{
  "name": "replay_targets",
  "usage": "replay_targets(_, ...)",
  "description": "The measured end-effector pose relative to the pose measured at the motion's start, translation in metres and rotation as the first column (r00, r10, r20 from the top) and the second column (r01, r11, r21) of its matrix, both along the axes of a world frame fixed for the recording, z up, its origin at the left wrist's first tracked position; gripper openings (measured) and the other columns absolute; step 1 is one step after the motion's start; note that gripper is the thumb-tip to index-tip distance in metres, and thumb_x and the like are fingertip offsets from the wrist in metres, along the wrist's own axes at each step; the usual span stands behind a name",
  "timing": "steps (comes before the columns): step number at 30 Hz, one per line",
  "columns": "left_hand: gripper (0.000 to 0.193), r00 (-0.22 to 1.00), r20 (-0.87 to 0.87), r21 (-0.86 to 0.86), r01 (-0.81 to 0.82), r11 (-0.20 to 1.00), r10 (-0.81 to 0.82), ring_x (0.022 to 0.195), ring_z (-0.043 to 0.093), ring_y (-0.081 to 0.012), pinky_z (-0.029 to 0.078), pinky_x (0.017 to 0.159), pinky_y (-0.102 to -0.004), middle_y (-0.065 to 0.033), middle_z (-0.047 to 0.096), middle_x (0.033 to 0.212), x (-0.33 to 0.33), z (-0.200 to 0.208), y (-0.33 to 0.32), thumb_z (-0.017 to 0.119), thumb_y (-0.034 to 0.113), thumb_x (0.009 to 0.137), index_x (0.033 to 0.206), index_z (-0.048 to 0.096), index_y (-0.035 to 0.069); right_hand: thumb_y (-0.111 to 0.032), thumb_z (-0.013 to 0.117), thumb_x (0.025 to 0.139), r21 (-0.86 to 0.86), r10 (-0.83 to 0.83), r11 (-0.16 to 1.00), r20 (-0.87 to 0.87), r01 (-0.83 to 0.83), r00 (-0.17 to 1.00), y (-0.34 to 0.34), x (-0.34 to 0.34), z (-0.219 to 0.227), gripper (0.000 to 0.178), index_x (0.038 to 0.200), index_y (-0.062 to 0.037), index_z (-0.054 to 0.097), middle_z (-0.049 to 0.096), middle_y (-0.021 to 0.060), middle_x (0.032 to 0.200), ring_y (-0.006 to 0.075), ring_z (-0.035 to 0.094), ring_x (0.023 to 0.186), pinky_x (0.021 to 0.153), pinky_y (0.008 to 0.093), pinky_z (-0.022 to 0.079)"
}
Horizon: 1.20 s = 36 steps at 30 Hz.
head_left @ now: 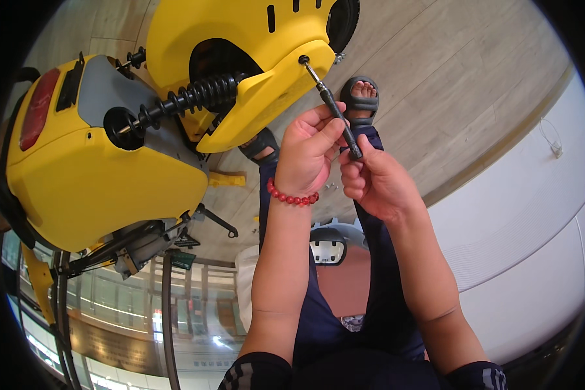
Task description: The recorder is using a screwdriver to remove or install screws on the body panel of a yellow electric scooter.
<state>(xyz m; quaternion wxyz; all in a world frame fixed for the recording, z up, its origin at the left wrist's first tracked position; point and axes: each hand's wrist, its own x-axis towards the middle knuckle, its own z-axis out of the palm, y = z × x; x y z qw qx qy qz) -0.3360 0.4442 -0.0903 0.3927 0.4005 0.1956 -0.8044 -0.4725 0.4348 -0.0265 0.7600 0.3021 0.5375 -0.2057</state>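
Observation:
Both of my hands hold a screwdriver (332, 103) with a black handle. Its silver shaft slants up and left to a dark hole (303, 60) in the yellow fender panel (266, 97). My left hand (307, 146), with a red bead bracelet (292, 197) at the wrist, grips the middle of the handle with thumb and fingers. Around the handle's lower end are the thumb and curled fingers of my right hand (385, 179). The panel belongs to a yellow scooter-like vehicle with a black coil shock absorber (198, 95). Whether a screw sits in the hole I cannot tell.
To the left is the yellow rear body (110, 195) with a red tail light (41, 107). A black wheel (344, 25) shows at the top. A yellow piece (227, 179) and small bits lie on the wood-look floor (448, 84). White panelling (520, 214) runs along the right.

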Motion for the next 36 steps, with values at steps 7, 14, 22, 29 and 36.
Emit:
replay_targets(7, 0.026, 0.981, 0.151, -0.013, 0.127, 0.992, -0.123, 0.079, 0.063, -0.0154, 0.05, 0.073, -0.0237, -0.0092, 0.064, 0.09, -0.009, 0.009, -0.006, 0.056, 0.001, 0.09, 0.115, 0.053, -0.003, -0.013, 0.075, 0.078, 0.002, 0.245, 0.12, -0.969, -0.993, 0.027, -0.003, 0.015, 0.004, 0.021, 0.081, -0.0021, 0.057, 0.053, -0.0024, 0.064, 0.0058, 0.045, 0.054, 0.047, 0.0229, 0.035)
replay_targets(14, 0.013, 0.963, 0.193, 0.096, 0.171, 0.981, -0.187, 0.067, 0.057, -0.0135, 0.047, 0.062, -0.0255, -0.0084, 0.06, 0.083, -0.001, 0.006, -0.001, 0.054, 0.0, 0.085, 0.098, 0.054, 0.0, -0.03, 0.049, 0.096, -0.227, 0.492, 0.617, -0.636, -0.754, 0.594, -0.056, -0.024, -0.044, 0.039, 0.116, 0.0018, 0.057, 0.058, 0.0041, 0.094, 0.0103, 0.052, 0.078, 0.069, 0.0251, 0.045)
replay_targets(22, 0.014, 0.947, 0.196, 0.195, 0.219, 0.956, -0.256, 0.05, 0.037, -0.0108, 0.032, 0.048, -0.025, -0.0063, 0.049, 0.068, 0.003, 0.012, 0.004, 0.041, -0.001, 0.076, 0.086, 0.048, 0.006, -0.051, 0.06, 0.084, 0.026, 0.815, 0.422, -0.449, -0.906, 0.367, -0.116, 0.036, -0.102, 0.07, 0.127, 0.003, 0.047, 0.055, 0.0167, 0.117, 0.0294, 0.055, 0.108, 0.09, 0.0416, 0.046)
replay_targets(29, 0.015, 0.939, 0.23, 0.206, 0.208, 0.956, -0.254, 0.05, 0.038, -0.0108, 0.033, 0.048, -0.0244, -0.0067, 0.051, 0.069, 0.011, 0.012, 0.007, 0.041, -0.001, 0.078, 0.089, 0.048, 0.007, -0.04, 0.07, 0.078, -0.237, 0.522, 0.695, -0.484, -0.679, 0.702, -0.097, 0.034, -0.106, 0.064, 0.12, 0.0026, 0.049, 0.059, 0.0133, 0.107, 0.0265, 0.059, 0.099, 0.085, 0.0384, 0.047)
replay_targets(36, 0.015, 0.943, 0.235, 0.199, 0.191, 0.961, -0.236, 0.051, 0.039, -0.0102, 0.035, 0.049, -0.0242, -0.0074, 0.052, 0.072, 0.017, 0.017, 0.011, 0.041, -0.001, 0.079, 0.09, 0.048, 0.007, -0.044, 0.067, 0.081, -0.208, 0.422, 0.815, -0.429, -0.542, 0.799, -0.088, 0.036, -0.119, 0.064, 0.125, -0.0023, 0.046, 0.048, 0.0143, 0.122, 0.0321, 0.057, 0.102, 0.081, 0.0458, 0.052)
